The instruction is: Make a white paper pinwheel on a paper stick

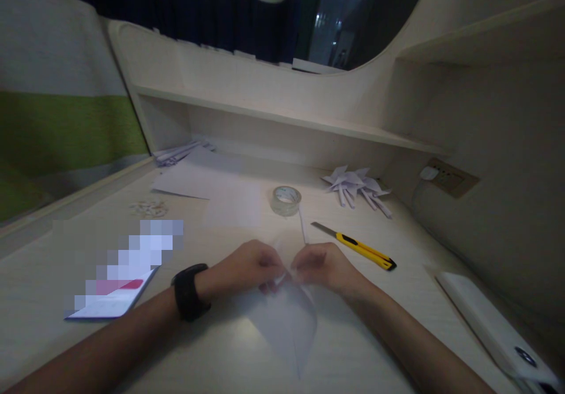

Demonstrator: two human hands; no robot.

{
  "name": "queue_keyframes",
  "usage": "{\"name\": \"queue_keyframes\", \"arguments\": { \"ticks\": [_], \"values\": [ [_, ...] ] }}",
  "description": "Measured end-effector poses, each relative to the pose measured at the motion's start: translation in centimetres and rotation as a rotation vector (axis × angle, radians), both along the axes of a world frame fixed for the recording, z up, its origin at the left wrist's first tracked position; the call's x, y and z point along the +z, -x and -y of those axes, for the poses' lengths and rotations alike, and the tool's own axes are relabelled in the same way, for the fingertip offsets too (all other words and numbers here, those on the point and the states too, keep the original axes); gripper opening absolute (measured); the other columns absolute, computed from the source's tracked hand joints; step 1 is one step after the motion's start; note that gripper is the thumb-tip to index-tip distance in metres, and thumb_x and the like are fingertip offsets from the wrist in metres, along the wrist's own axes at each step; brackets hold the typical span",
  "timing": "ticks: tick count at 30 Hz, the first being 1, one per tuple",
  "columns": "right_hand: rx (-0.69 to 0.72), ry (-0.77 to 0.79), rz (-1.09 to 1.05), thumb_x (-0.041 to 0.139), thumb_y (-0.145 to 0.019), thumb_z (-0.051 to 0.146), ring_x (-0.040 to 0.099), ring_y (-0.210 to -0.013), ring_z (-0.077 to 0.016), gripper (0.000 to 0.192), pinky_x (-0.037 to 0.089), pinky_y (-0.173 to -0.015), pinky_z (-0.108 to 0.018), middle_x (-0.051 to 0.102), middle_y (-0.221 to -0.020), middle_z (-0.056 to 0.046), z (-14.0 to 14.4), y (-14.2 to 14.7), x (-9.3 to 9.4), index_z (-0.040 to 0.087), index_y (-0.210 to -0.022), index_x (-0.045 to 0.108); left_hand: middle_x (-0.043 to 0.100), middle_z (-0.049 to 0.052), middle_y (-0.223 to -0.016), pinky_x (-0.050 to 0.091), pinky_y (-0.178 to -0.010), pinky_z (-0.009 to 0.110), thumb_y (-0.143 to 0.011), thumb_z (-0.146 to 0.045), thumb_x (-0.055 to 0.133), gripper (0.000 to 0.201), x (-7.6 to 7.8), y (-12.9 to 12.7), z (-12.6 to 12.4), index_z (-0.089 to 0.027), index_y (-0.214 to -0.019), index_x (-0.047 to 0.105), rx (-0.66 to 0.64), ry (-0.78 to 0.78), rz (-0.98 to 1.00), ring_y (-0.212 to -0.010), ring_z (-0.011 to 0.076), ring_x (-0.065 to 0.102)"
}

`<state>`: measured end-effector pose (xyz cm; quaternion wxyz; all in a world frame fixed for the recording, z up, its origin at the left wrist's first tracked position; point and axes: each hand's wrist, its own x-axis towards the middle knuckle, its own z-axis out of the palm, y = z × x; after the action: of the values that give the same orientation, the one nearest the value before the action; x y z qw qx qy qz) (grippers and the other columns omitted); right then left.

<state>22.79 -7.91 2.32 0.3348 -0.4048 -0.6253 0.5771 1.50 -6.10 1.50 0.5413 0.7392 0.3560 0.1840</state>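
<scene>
Pinching the top edge of the folded paper sheet (286, 323), the left hand (249, 267) and right hand (324, 267) met fingertip to fingertip; its long axis ran toward the person, on the desk (220, 353).

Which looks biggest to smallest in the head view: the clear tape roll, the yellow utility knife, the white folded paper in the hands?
1. White folded paper, though nearest the camera.
2. Yellow utility knife.
3. Clear tape roll.
</scene>
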Motion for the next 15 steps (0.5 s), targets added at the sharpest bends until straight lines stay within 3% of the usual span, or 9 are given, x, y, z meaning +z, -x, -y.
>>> {"name": "queue_keyframes", "arguments": {
  "ticks": [6,15],
  "values": [
    [-0.033,0.050,-0.021,0.085,-0.052,0.028,0.066,-0.062,-0.0163,0.028,0.054,-0.061,-0.028,0.069,-0.066,-0.002,0.07,0.05,0.21,0.015,-0.071,0.069,0.072,0.007,-0.072,0.052,-0.061,0.025,-0.084,-0.036,0.057,0.027,-0.86,0.25,-0.27,-0.012,-0.082,0.068,0.017,-0.061,0.001,-0.063,0.0159,0.068],
    [-0.044,0.049,-0.004,0.084,-0.052,0.024,0.066,-0.063,-0.0159,0.026,0.054,-0.061,-0.028,0.070,-0.067,-0.002,0.19,0.12,0.51,0.014,-0.072,0.070,0.072,0.006,-0.072,0.049,-0.064,0.024,-0.085,-0.030,0.055,0.023,-0.66,0.32,-0.37,-0.013,-0.082,0.069,-0.022,-0.143,-0.036,-0.065,0.0156,0.067]
  ]
}}
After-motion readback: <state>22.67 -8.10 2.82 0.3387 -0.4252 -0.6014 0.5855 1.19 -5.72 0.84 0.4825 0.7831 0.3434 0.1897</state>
